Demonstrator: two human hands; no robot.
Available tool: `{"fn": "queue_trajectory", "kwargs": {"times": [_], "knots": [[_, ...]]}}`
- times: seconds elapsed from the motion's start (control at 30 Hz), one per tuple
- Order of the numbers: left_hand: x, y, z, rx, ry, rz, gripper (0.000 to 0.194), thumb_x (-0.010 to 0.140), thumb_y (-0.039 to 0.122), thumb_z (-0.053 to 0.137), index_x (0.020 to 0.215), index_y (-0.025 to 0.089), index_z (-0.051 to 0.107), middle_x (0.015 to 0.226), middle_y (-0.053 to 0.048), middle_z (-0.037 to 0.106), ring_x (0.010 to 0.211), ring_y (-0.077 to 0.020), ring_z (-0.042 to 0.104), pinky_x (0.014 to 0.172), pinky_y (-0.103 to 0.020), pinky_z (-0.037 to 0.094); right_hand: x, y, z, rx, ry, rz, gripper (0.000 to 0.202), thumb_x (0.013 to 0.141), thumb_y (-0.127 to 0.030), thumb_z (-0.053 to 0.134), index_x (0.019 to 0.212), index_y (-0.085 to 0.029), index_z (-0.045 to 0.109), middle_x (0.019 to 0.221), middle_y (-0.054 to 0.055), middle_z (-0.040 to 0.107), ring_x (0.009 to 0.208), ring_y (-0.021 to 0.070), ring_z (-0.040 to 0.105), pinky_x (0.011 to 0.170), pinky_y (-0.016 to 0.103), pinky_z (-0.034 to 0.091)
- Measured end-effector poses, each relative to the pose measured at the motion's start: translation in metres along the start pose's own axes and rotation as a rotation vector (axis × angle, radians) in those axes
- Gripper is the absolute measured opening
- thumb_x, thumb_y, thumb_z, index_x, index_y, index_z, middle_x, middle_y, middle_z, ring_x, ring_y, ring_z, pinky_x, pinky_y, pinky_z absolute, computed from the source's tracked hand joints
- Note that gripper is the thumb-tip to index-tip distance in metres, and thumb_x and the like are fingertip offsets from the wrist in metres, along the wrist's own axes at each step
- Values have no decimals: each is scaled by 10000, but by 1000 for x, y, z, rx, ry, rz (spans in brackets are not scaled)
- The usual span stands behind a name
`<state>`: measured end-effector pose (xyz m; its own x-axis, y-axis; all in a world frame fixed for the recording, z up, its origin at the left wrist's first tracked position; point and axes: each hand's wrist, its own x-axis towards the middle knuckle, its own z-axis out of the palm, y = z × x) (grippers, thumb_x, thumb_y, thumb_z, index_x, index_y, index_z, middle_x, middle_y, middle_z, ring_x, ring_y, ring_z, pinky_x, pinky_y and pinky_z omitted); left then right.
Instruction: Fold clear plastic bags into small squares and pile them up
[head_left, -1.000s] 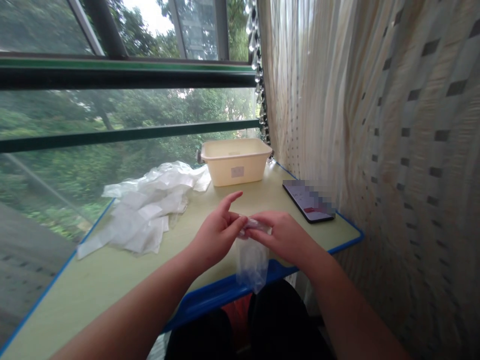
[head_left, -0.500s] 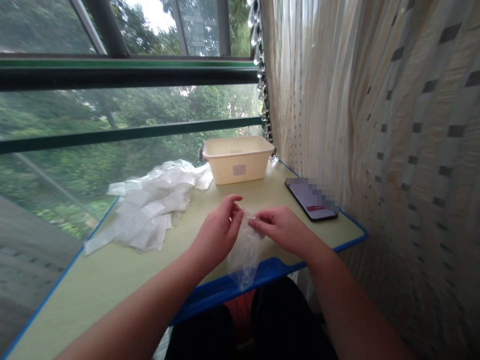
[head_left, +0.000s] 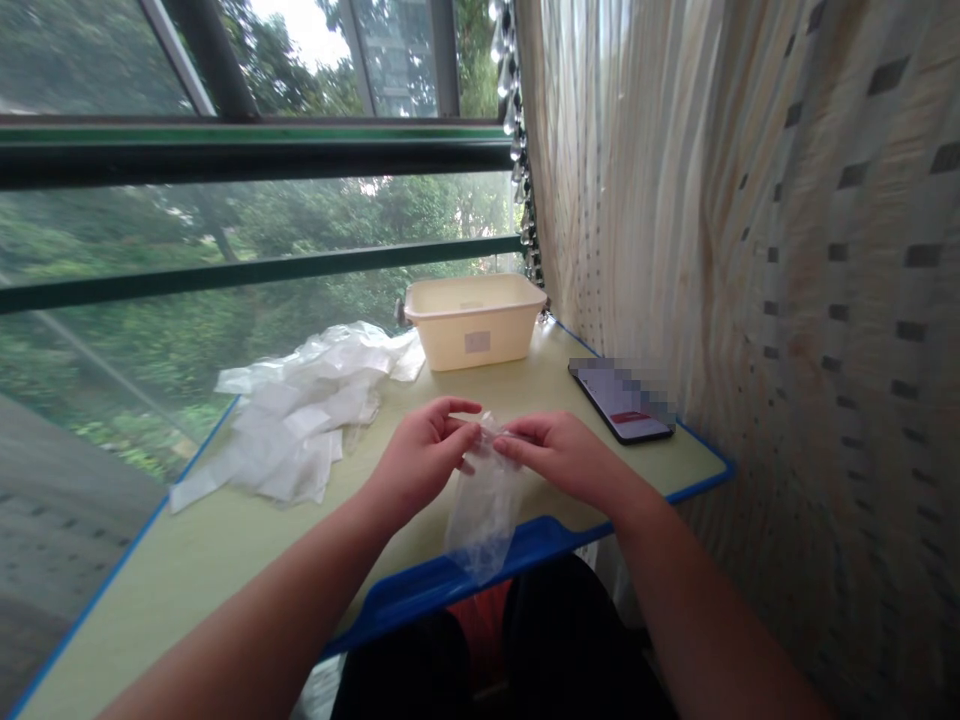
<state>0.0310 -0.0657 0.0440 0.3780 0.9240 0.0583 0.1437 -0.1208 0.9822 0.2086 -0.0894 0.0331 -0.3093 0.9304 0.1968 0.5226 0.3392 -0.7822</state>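
Note:
Between my hands hangs a clear plastic bag (head_left: 484, 515), its lower end over the table's blue front edge. My left hand (head_left: 427, 445) pinches the bag's upper left part between thumb and fingers, with the index finger stretched out above. Thumb and fingertips of my right hand (head_left: 555, 450) are closed on the bag's upper right edge. Left of my hands lies a loose pile of clear and whitish plastic bags (head_left: 300, 420). Beyond my hands stands a cream plastic bin (head_left: 442, 340) with a small label on its front.
A phone (head_left: 626, 410) with a lit screen lies on the right of the pale green table (head_left: 247, 560), near the blue rim. Curtains (head_left: 750, 250) hang close on the right. A window with a green rail (head_left: 262, 270) borders the far side.
My left hand has shifted slightly left, and its thumb and fingers have closed on the bag's top. The bag is spread a little wider. My right hand stays nearly in place.

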Motion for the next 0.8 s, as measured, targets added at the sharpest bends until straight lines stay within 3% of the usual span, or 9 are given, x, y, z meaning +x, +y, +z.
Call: {"fn": "queue_trajectory", "kwargs": {"times": [0.23, 0.43, 0.67, 0.8], "knots": [[1, -1, 0, 8, -22, -12, 218, 774, 324, 522, 835, 127, 594, 688, -20, 599, 608, -116, 549, 538, -234, 478, 0, -2, 4, 23, 22, -19, 358, 835, -429, 435, 838, -151, 661, 687, 7, 605, 623, 112, 495, 542, 212, 322], [-2, 0, -3, 309, 30, 107, 274, 747, 405, 555, 825, 162, 654, 802, -56, 632, 709, -155, 560, 550, -236, 465, 2, -2, 1, -54, 21, -17, 380, 847, -422, 408, 694, -132, 602, 603, -6, 533, 584, 101, 462, 518, 212, 292], [0, 0, -4, 20, -76, -19, 219, 698, 291, 624, 842, 140, 558, 691, -19, 615, 629, -122, 567, 540, -231, 478, 3, -2, 1, -53, -92, -33, 425, 845, -461, 385, 710, -121, 601, 608, -2, 525, 583, 104, 448, 514, 217, 282], [2, 0, -5, -8, -100, -48, 247, 705, 291, 616, 887, 150, 524, 656, -11, 614, 611, -123, 571, 522, -229, 469, 3, -2, 1, -39, -136, -39, 409, 849, -440, 385, 709, -126, 605, 596, -8, 511, 580, 105, 451, 510, 213, 291]]}}
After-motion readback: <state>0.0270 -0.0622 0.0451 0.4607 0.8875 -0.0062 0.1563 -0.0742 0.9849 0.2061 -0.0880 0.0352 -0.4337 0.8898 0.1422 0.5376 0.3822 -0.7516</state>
